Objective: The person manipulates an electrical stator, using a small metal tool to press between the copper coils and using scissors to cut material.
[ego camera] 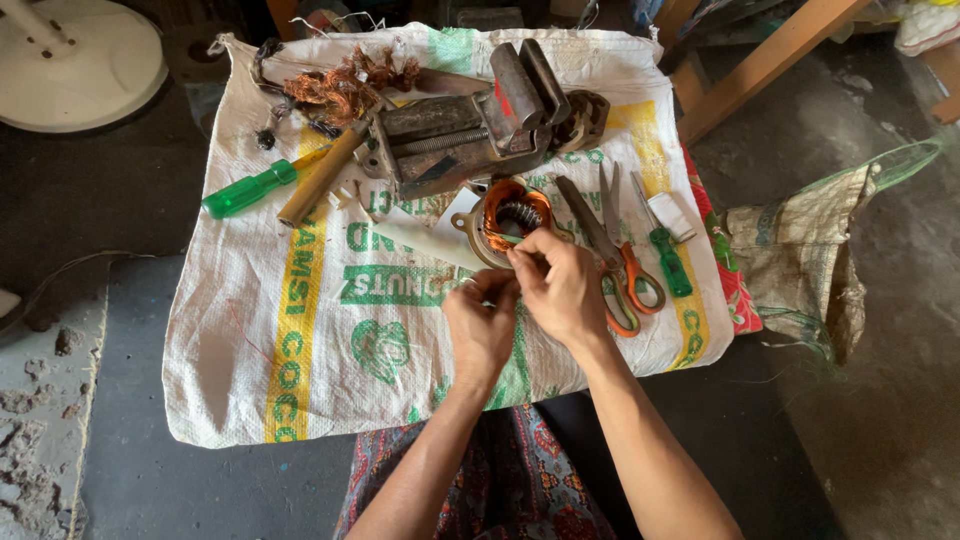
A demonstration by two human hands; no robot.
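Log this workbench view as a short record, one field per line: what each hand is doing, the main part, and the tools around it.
left hand: pinching something small, too fine to tell
right hand: fingertips at the motor stator
motor stator: copper-wound, lying on the sack
sack: white woven, printed green and yellow
vise: rusty metal, behind the stator
scissors: orange handles, right of the hands
screwdriver: green handle, left
scrap copper wire: tangled, far edge

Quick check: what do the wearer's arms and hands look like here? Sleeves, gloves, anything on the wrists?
Both forearms are bare to the frame edge: no sleeves visible. The left hand and right hand have no gloves, and no rings, watch or bands show. Below the arms, a red patterned garment covers the lap.
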